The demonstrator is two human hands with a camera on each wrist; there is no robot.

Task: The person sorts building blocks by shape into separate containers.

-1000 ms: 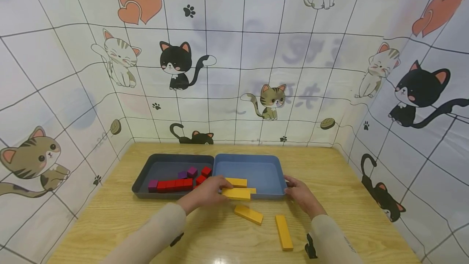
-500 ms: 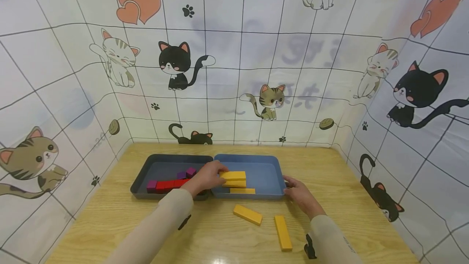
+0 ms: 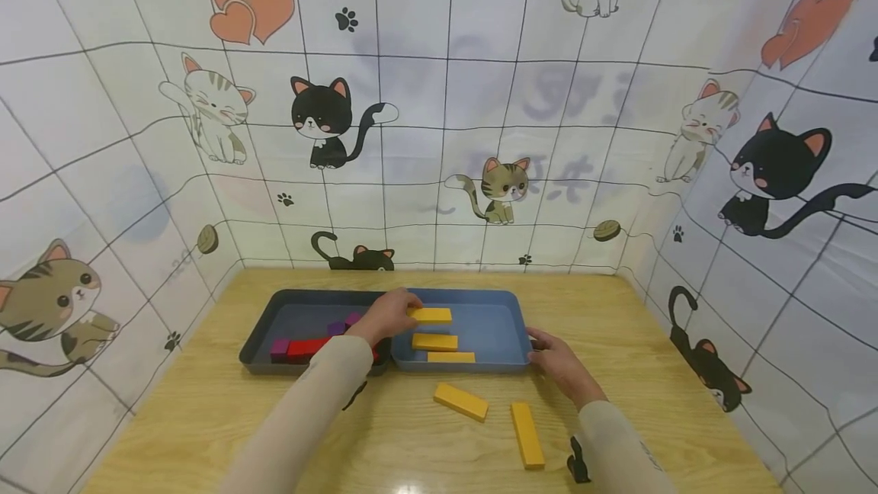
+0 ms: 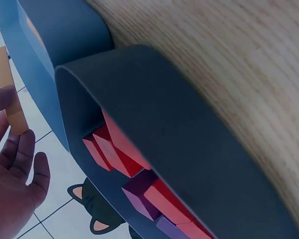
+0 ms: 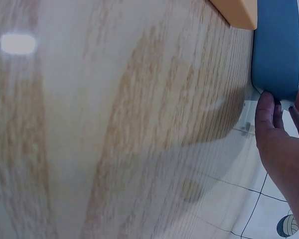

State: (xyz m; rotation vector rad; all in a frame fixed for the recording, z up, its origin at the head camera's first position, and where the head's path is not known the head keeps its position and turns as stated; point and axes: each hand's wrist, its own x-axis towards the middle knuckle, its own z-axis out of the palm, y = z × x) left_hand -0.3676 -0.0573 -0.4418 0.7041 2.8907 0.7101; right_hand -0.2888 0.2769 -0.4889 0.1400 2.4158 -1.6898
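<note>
In the head view my left hand [image 3: 389, 316] pinches a yellow block [image 3: 434, 315] by its left end, over the left part of the blue tray [image 3: 490, 367]. The left wrist view shows this held block [image 4: 11, 92] between thumb and fingertips, raised past the tray rim. Two more yellow blocks, a nearer one [image 3: 451, 357] and a middle one [image 3: 435, 341], lie inside the blue tray. My right hand [image 3: 564, 363] holds that tray's right wall. From the right wrist, fingers [image 5: 265, 112] show at the tray's corner.
A dark grey tray [image 3: 257, 360] adjoins the blue one on the left. It holds red cubes [image 3: 305, 349] and purple cubes [image 3: 280, 349], partly behind my left arm. Two yellow blocks, one slanted [image 3: 461, 402] and one lengthwise [image 3: 527, 435], lie on the wooden table [image 3: 411, 448].
My left hand has carried a yellow block from the blue tray's front toward its back, leaving the block beneath it in view. The right hand has stayed at the tray's right side.
</note>
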